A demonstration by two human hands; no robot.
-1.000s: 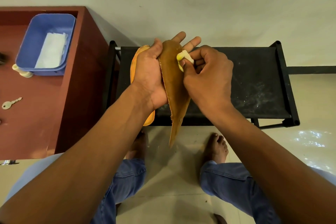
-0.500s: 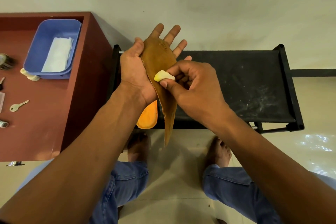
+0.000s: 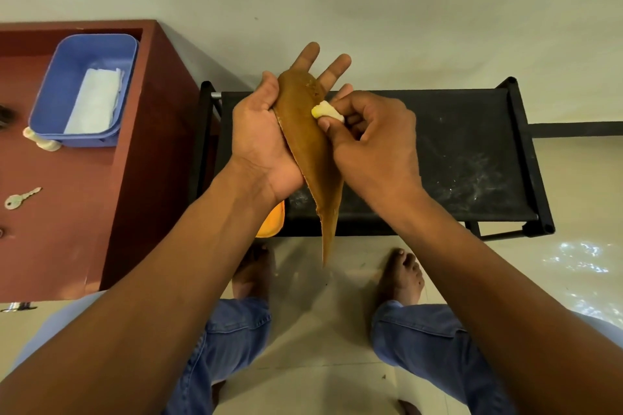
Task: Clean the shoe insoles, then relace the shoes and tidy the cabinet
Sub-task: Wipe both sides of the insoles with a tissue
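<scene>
A brown insole (image 3: 308,148) stands upright in front of me, toe end up, heel end pointing down at the floor. My left hand (image 3: 266,141) holds it from the left, thumb over its edge and straight fingers behind its top. My right hand (image 3: 374,141) pinches a small pale yellow wad (image 3: 326,111) and presses it on the insole's right side, near the top. A second, orange insole (image 3: 272,225) lies on the black rack (image 3: 472,158), mostly hidden by my left wrist.
A red-brown cabinet (image 3: 101,199) stands at the left. On it sit a blue tub (image 3: 84,91) with a folded white cloth (image 3: 96,99) inside, and a key (image 3: 20,199). My bare feet and jeans are below on the pale tiled floor.
My right hand slid the wad down the insole, then back up to its right side near the top. The left hand tilted the insole a little.
</scene>
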